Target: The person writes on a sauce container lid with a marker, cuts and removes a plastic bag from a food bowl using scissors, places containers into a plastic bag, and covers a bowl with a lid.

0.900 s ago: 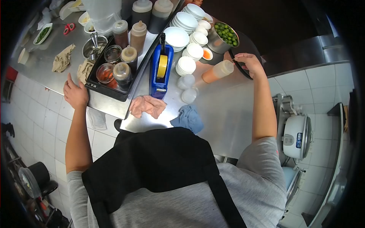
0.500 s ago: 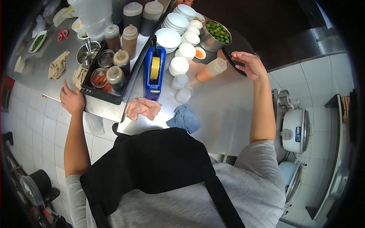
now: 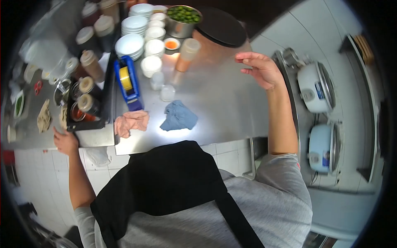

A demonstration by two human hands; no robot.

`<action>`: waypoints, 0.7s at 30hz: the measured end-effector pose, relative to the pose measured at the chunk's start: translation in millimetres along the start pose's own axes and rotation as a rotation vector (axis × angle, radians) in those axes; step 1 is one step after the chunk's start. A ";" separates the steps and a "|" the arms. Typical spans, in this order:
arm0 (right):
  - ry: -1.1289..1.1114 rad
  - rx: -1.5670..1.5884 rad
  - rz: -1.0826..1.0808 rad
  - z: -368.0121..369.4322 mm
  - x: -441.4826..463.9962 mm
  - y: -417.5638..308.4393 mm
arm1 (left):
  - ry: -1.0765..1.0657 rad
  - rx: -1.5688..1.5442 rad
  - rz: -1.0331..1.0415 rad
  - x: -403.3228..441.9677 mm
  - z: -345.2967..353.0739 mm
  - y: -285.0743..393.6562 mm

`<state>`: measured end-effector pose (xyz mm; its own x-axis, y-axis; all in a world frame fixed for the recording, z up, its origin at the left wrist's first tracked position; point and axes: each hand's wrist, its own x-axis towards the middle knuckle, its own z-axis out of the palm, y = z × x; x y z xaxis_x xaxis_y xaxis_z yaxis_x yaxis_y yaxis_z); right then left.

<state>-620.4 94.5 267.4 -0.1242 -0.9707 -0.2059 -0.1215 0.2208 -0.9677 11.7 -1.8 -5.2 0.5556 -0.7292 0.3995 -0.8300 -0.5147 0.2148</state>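
Head camera: A steel table (image 3: 231, 99) carries a black tray (image 3: 84, 125) at left and a black disc (image 3: 223, 27) at far right. A right hand (image 3: 262, 70) is raised over its right side, thumb apart from bent fingers; a left hand (image 3: 66, 142), index finger spread away, meets the near edge beside the tray. A squeeze bottle (image 3: 188, 54) stands near the disc.

From my remote station I see a room with a white tiled floor (image 3: 45, 182), its joints blurred at the left. A brushed-metal desk (image 3: 231, 99) spans the middle, catching a bright white glare near its front edge and a warm orange-brown tint toward the back. On my right rises a pale tiled wall (image 3: 304, 27), with a long shelf (image 3: 376, 103) along it. The room darkens at the top.
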 end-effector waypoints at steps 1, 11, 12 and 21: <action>0.041 0.017 0.005 -8.0 -16.0 4.1 | -0.014 0.007 -0.006 2.2 1.0 -1.0; 0.395 0.406 -0.019 -67.9 -178.8 63.0 | 0.070 0.075 0.012 25.0 38.3 -23.0; 0.434 0.438 -0.022 -70.0 -190.2 67.2 | 0.070 0.071 0.017 26.4 39.4 -23.8; 0.497 0.548 -0.136 -77.3 -243.0 95.5 | 0.001 0.084 0.016 28.3 32.9 -20.8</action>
<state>-678.0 358.8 236.2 -0.5885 -0.8003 -0.1149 0.3243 -0.1034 -0.9403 46.3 -26.6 -27.6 0.5420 -0.7374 0.4030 -0.8319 -0.5389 0.1327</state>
